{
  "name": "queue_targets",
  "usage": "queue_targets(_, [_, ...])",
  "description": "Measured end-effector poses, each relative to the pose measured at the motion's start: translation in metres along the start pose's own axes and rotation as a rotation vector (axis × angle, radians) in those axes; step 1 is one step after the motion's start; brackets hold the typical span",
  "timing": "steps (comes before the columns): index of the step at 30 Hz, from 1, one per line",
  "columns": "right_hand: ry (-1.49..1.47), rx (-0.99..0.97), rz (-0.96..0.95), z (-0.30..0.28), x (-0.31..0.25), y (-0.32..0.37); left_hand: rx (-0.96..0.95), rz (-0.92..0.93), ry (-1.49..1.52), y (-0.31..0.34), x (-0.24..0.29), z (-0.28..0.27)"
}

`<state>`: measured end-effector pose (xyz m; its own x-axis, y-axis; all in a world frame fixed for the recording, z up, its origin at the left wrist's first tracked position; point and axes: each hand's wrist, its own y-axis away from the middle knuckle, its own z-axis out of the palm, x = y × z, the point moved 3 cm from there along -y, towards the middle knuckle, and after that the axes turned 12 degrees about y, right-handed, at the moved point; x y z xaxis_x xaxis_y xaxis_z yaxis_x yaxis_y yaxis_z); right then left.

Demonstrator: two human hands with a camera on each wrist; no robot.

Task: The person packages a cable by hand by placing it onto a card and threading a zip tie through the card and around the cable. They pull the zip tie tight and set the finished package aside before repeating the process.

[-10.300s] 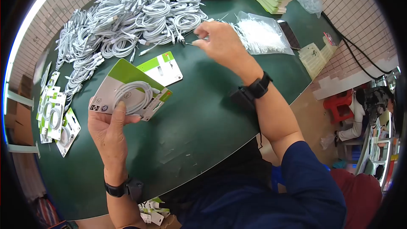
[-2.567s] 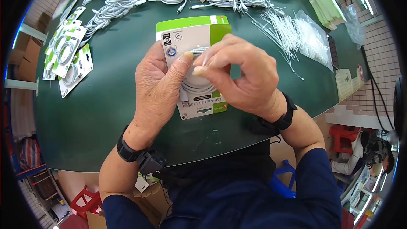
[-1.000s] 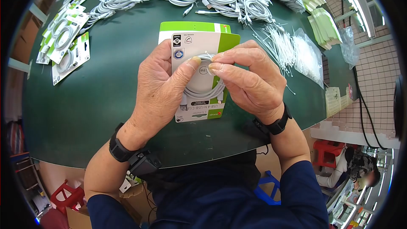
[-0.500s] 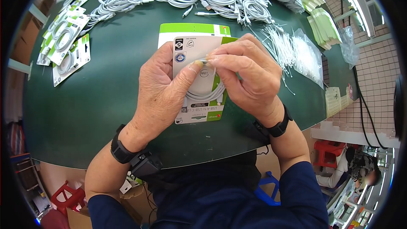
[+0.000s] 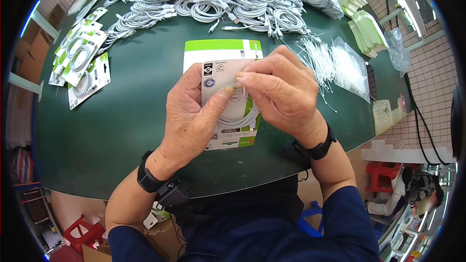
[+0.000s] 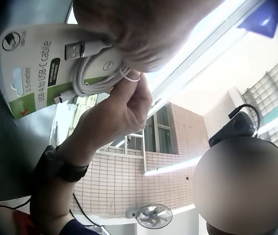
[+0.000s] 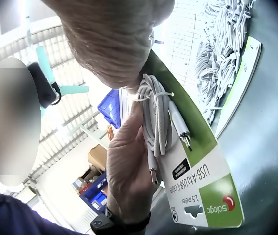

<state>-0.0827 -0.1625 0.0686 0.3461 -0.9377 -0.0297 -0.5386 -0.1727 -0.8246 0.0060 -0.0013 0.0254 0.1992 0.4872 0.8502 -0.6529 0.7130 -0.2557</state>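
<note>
My left hand (image 5: 187, 114) grips a white-and-green USB cable card (image 5: 228, 69), its thumb lying over the coiled white cable (image 5: 239, 121) on the card's face. At the top of the coil my right hand (image 5: 287, 90) pinches a thin white cable tie (image 6: 129, 79), which shows as a small loop by the fingertips in the left wrist view. In the right wrist view, a tie band (image 7: 166, 94) crosses the coil beside the USB plug (image 7: 179, 120). The fingers of both hands nearly meet. Behind lies another card (image 5: 213, 45), flat on the green table.
A heap of white cables (image 5: 208, 7) spreads along the far side. Loose cable ties (image 5: 315, 58) and a bag of ties (image 5: 350, 70) lie at right, with stacked cards (image 5: 366, 31) behind. Finished-looking carded cables (image 5: 80, 60) overlap at left. The table's edge (image 5: 213, 195) runs before the body.
Earlier the right hand was away over the cables while the left held the card; then it came to the coil with a tie. In the last second, the hands and card shifted slightly downward in view.
</note>
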Motion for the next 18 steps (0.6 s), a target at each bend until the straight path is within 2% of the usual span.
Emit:
queue_targets(5, [-0.109,-0.081,0.003,-0.001,0.010,0.000,-0.004,-0.029,-0.018,-0.002,0.000,-0.003])
queue_targets(8, [-0.187,0.102,0.173,0.001,0.014,0.005,0.011,-0.066,-0.014,-0.006,0.000,-0.007])
queue_targets(9, [-0.219,0.074,0.355,-0.009,0.013,0.005,0.010,-0.080,-0.024,-0.006,0.002,-0.007])
queue_targets(11, [-0.228,0.191,0.553,-0.006,0.036,0.013,0.002,-0.097,-0.023,-0.005,0.004,-0.007])
queue_targets(12, [-0.316,0.137,0.765,-0.006,0.037,0.014,-0.008,-0.101,-0.011,-0.004,0.004,-0.005])
queue_targets(16, [-0.962,-0.400,1.133,0.025,0.048,0.038,-0.079,-0.089,0.000,0.000,-0.002,-0.004])
queue_targets(18, [-1.252,-0.473,1.119,0.030,0.038,0.043,-0.073,-0.089,-0.027,0.002,0.000,-0.002])
